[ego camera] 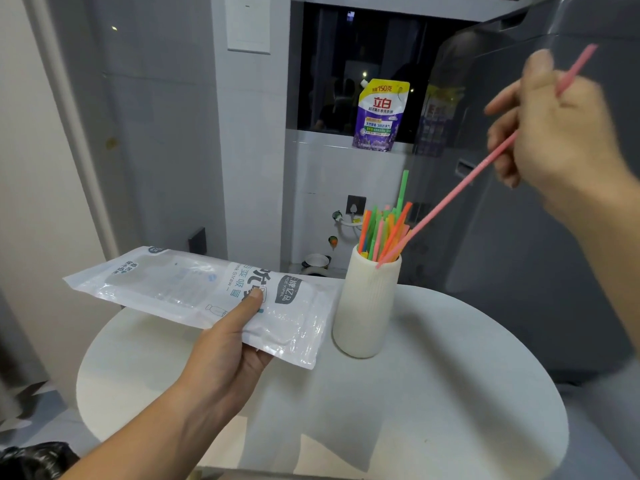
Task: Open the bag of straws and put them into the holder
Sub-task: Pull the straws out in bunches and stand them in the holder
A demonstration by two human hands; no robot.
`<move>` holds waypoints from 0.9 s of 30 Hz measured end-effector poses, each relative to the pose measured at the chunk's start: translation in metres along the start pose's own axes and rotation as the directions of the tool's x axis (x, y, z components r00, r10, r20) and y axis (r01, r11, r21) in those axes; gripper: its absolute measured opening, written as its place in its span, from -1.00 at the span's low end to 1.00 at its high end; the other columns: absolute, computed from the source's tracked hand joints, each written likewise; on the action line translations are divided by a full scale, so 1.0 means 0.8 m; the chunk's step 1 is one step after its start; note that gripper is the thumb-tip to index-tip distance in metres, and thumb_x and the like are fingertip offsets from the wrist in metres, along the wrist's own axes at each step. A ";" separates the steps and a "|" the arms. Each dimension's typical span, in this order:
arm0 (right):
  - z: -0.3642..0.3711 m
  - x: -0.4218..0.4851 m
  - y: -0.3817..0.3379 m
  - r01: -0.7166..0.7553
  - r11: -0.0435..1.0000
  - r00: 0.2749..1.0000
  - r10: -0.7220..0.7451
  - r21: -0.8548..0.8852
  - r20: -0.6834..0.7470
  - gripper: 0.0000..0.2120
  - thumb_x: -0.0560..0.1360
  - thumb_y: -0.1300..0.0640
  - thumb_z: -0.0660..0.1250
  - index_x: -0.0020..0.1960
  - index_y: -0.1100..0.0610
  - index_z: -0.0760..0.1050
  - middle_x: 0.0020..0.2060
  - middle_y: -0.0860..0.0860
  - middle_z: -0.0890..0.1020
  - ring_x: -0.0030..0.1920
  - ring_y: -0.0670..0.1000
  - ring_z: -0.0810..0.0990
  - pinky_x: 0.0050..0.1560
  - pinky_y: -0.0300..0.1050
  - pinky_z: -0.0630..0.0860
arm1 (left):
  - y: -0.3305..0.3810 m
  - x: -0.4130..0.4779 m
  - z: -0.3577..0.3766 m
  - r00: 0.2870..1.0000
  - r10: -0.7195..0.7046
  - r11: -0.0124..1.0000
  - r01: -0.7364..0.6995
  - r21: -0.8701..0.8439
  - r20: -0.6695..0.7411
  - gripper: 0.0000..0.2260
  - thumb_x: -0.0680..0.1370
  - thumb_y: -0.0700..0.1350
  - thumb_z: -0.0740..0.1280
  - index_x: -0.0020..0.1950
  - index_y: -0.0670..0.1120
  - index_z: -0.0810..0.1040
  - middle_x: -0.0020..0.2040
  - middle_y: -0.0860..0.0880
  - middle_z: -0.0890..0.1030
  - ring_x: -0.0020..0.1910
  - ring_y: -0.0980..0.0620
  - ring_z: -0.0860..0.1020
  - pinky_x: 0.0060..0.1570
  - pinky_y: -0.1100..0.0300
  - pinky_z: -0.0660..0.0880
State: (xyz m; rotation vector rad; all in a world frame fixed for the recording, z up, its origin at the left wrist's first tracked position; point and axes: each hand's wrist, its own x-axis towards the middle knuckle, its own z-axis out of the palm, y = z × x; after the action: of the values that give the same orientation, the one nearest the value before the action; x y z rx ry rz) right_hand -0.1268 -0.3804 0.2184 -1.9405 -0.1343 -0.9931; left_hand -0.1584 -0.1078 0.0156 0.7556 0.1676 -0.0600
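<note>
The left hand (pixel 228 344) reaches forward from the lower left, thumb pressed on top of the straw bag (pixel 187 289) and fingers curled beneath it, gripping the flat, clear-and-white package level above the near left edge of the round white table (pixel 433 410). The bag's right end lies just beside the cream ribbed holder (pixel 363 313), which stands upright on the table, filled with orange, green and pink straws (pixel 384 230). Higher on the right, the blurred right hand (pixel 561 133) pinches a long pink straw (pixel 450 199) slanting down-left, its lower tip at the holder's rim. Behind stand a grey appliance (pixel 519 254) and, on the window ledge, a purple detergent pouch (pixel 379 116).
</note>
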 end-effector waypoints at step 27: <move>0.051 0.010 -0.006 0.102 0.964 0.983 -0.059 -0.245 0.176 -0.50 0.66 -0.19 0.00 -0.07 0.16 0.51 -0.40 0.03 0.56 -0.59 -0.14 0.49 -0.61 -0.26 0.43 | -0.001 -0.001 0.000 1.000 0.000 1.000 0.000 -0.004 -0.005 -0.81 0.62 -0.20 0.38 0.22 -0.10 0.66 0.11 -0.08 0.78 -0.04 0.02 0.78 -0.05 0.00 0.71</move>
State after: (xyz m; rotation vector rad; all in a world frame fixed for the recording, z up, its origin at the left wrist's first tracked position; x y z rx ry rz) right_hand -0.0998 -0.3485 0.2173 -2.2697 -0.1911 -0.9347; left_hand -0.1595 -0.1083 0.0156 0.7519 0.1725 -0.0573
